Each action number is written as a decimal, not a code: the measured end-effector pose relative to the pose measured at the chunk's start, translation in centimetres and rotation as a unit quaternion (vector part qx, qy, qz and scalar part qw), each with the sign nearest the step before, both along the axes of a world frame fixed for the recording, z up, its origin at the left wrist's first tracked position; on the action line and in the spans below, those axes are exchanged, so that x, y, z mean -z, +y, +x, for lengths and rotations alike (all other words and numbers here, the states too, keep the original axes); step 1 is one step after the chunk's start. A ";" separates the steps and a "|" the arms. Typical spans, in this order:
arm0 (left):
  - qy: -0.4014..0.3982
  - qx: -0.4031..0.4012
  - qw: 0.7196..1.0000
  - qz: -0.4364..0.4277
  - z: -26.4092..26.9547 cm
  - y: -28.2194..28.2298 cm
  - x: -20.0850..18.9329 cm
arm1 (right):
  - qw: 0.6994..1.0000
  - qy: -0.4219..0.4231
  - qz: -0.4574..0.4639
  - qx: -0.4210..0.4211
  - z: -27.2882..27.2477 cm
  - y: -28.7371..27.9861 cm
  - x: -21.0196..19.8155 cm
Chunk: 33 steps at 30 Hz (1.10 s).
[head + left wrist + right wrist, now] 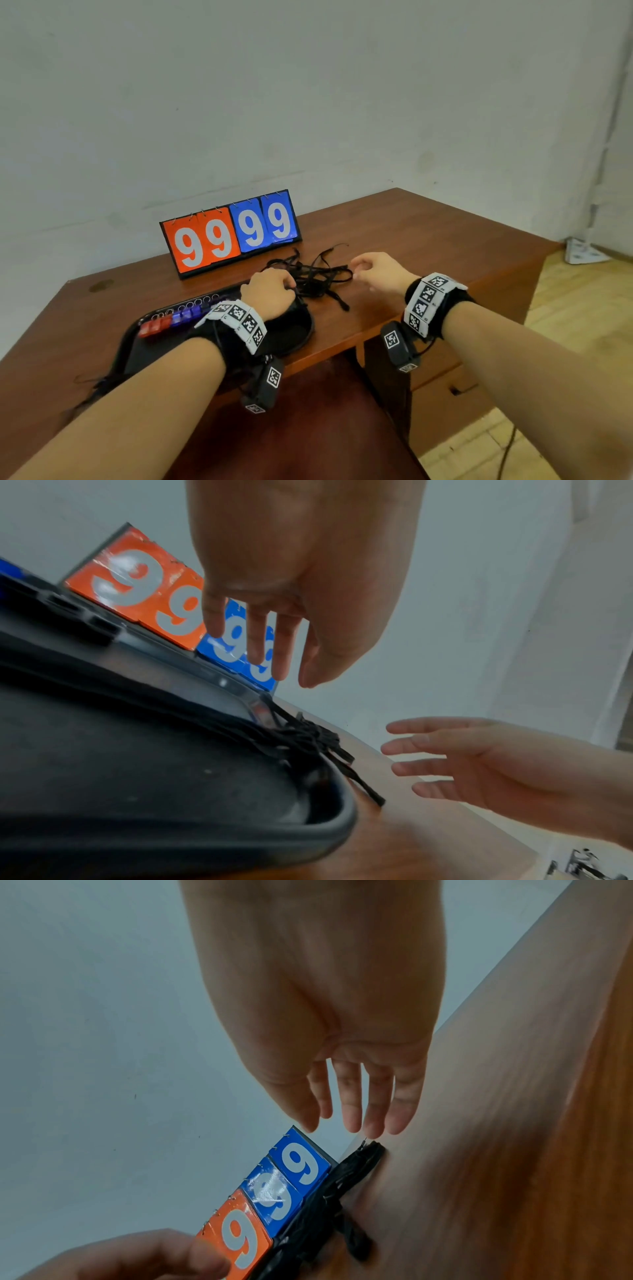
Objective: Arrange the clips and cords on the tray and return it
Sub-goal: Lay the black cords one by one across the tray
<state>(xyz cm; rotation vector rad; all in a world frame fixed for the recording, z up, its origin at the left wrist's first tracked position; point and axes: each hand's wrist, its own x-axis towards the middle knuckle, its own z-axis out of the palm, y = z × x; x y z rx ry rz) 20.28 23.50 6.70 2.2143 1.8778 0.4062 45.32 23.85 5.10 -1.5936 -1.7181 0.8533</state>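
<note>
Wood-grained and reddish brown, the desk (428, 240) carries everything in play, and a black tray (294, 337) is seen lying near its front edge with one rounded end pointing toward a loose tangle of black cords (315, 274) just beyond it. Some strands of that tangle are draped over the tray's rim in the left wrist view, while the bulk remains on the bare wood. Along the tray's far side a row of clips (171, 320), red and then blue, is already lined up, with small rings showing behind them. The left hand (269, 291) is held over the tray's end at the edge of the tangle, its fingers extended and relaxed, nothing gripped so far as can be judged. The right hand (376, 272) is poised just beside the cords, fingers apart and loosely spread, also empty. The step in hand is judged to be the gathering of the cords; it would be best done by both hands closing on the bundle from opposite sides, so that stray ends are swept in together and lifted clear of the rim, not dragged across the clips. A flip scoreboard (229, 233) standing behind reads 99 on orange cards and 99 on blue.
</note>
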 end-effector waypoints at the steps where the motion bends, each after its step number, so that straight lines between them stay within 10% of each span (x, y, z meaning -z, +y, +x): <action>1: 0.005 0.005 1.000 -0.004 0.8 0.6 0.2 | 1.000 0.014 -0.004 -0.002 0.1 0.2 -0.1; 21: 0.142 0.053 0.977 -0.153 8.5 10.7 1.1 | 0.994 0.083 -0.065 -0.023 1.3 5.3 -0.4; 33: -0.034 0.140 0.988 -0.054 9.5 7.9 -1.8 | 0.989 0.139 -0.053 0.024 0.9 6.5 -0.2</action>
